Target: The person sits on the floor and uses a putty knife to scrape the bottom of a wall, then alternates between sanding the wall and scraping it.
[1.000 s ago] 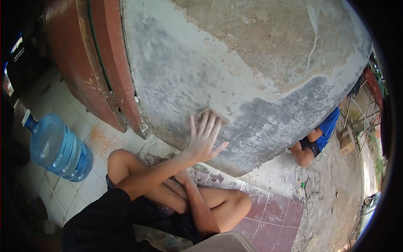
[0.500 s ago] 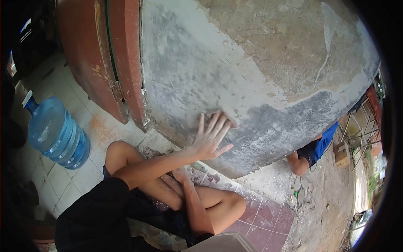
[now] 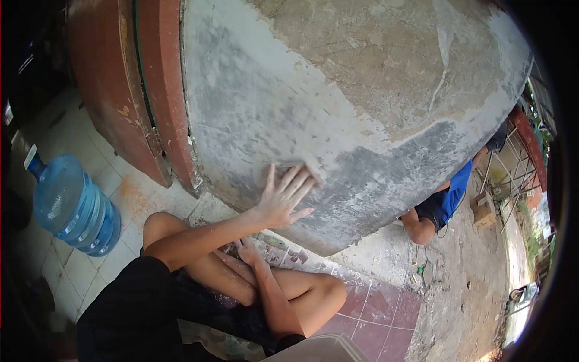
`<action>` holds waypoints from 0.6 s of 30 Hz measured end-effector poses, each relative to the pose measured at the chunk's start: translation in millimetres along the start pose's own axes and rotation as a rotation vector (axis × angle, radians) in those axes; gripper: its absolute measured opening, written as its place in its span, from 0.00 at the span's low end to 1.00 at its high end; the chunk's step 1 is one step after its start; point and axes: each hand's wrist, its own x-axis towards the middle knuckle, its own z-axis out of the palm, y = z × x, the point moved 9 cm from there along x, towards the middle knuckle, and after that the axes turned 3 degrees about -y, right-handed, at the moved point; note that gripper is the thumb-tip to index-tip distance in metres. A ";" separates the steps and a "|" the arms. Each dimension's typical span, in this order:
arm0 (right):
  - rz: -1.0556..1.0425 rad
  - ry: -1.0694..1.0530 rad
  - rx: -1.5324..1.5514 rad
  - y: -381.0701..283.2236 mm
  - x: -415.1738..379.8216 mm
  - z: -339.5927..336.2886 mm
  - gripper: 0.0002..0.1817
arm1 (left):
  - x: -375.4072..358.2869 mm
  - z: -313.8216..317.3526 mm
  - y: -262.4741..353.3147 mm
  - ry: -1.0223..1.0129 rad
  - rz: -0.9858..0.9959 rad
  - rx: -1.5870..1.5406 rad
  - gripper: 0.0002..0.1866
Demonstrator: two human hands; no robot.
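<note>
My left hand point(image 3: 284, 198) lies against the grey, patchy plastered wall point(image 3: 253, 102), fingers stretched and thumb apart. Under its fingertips shows the edge of a thin brownish sheet, which looks like sandpaper point(image 3: 314, 175), pressed flat on the wall. Pale dust coats the fingers. Low between my crossed legs point(image 3: 313, 295), beside the wall's foot, is my right hand point(image 3: 248, 252). Its fingers seem loosely extended and hold nothing that I can see, though their tips are small and partly hidden.
A large blue water bottle point(image 3: 77, 205) stands on white floor tiles at left. Reddish-brown wooden framing point(image 3: 163, 78) borders the wall. Dusty maroon tiles point(image 3: 377, 301) lie at lower right. Beyond the wall's right edge, a person in blue point(image 3: 453, 190) is partly hidden, near a wooden block point(image 3: 484, 209).
The view has shifted slightly, moving the wall leftward in frame. My left hand stays at about the same spot on the wall. My right hand's fingers extend a little farther forward.
</note>
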 end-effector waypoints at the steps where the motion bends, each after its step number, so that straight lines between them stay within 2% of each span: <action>1: -0.040 0.016 0.036 0.5 4.2 3.6 0.22 | 20.8 -13.5 14.4 0.046 0.116 0.078 0.44; 2: -0.043 -0.019 0.028 3.4 7.3 9.5 0.22 | 36.3 -20.7 12.0 0.043 0.084 0.093 0.44; 4: -0.043 -0.060 0.024 6.5 7.0 10.1 0.24 | 52.8 -32.4 25.0 0.100 0.232 0.114 0.44; 7: 0.003 -0.045 -0.015 5.3 0.4 0.1 0.25 | 33.5 -23.7 6.8 0.071 0.172 0.102 0.43; 11: -0.002 0.007 -0.026 -4.4 -3.9 -13.6 0.25 | -30.6 12.7 -30.8 -0.105 0.072 0.156 0.44; 13: 0.001 0.012 -0.031 -3.7 -1.0 -10.1 0.26 | -26.1 12.8 -24.7 -0.112 0.070 0.113 0.44; 15: -0.009 0.005 -0.020 3.5 5.8 0.3 0.26 | -9.5 -0.9 -19.3 -0.059 0.059 0.079 0.45; 18: -0.040 -0.065 0.015 12.9 12.0 16.1 0.25 | 64.4 -54.4 3.2 0.067 0.063 0.073 0.46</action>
